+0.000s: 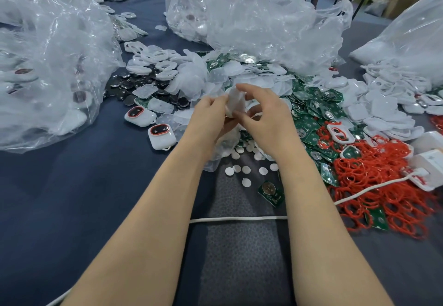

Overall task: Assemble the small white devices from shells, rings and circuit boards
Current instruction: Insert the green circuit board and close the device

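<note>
Held up between both hands: a small white shell (236, 100), blurred. Left hand (211, 114) curled round its lower left edge; right hand (263, 118) pinching from the right, forefinger hooked over the top. Probably best done with even thumb pressure along the rim, no twisting, edges lined up before any squeeze. Long axis roughly upright, leaning slightly toward the right hand; which face points up, impossible to tell. Circuit boards (318, 114) heaped just right of the right hand, red rings (374, 174) farther right, finished devices (161, 135) left of the left hand.
</note>
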`<state>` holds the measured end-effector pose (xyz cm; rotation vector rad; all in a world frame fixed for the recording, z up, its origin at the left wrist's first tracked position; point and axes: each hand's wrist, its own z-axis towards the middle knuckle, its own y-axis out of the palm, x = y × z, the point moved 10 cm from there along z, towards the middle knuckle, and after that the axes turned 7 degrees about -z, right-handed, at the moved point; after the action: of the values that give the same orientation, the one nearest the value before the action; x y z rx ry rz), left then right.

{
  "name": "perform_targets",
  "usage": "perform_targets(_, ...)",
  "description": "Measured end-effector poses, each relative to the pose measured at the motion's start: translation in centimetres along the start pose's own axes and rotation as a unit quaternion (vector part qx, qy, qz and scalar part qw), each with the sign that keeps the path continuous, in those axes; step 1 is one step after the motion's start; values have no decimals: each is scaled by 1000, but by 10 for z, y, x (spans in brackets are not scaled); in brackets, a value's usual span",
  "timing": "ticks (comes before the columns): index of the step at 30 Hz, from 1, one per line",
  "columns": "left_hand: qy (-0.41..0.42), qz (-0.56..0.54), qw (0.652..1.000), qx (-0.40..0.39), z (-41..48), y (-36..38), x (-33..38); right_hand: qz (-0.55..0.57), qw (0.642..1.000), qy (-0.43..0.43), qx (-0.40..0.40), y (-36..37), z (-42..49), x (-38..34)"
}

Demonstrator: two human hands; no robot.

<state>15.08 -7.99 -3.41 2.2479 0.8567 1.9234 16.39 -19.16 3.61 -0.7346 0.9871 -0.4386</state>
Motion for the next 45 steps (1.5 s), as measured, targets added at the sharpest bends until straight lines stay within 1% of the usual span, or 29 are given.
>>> perform_targets(4,-2,-14,1000,-26,-5,6,3,-17,1000,-5,-2,-1,0,-2)
perform_targets(8,-32,-55,997,-34,-7,7,0,-17,1000,-11,11,-3,-1,-4)
perform_targets(15,-68,-82,993,-43,-9,6,-3,-5,1000,-14,4,-2,-1,-4)
perform_targets(20,-64,-101,992,-35,-10,4,-1,-25,999,-28,-3,4,-1,-8)
perform_targets(24,-66,-133,988,-32,-13,5,0,-67,997,-27,25,8,-2,-11)
perform_targets(27,-66,-130,989,-33,-14,6,0,-89,995,-27,47,6,-3,-13)
perform_targets(30,-70,-120,990,-26,-15,4,0,-81,995,-29,49,6,-2,-15)
perform_targets(34,-43,-62,997,-32,-13,5,4,-10,999,20,46,2,-1,-3)
perform_targets(36,-30,-52,997,-41,-13,8,5,24,998,45,44,-1,-1,4)
perform_targets(38,-27,-51,997,-41,-12,8,5,37,997,52,41,-3,0,6)
perform_targets(45,-37,-46,997,-45,-9,7,1,-38,999,-10,36,-6,1,-5)
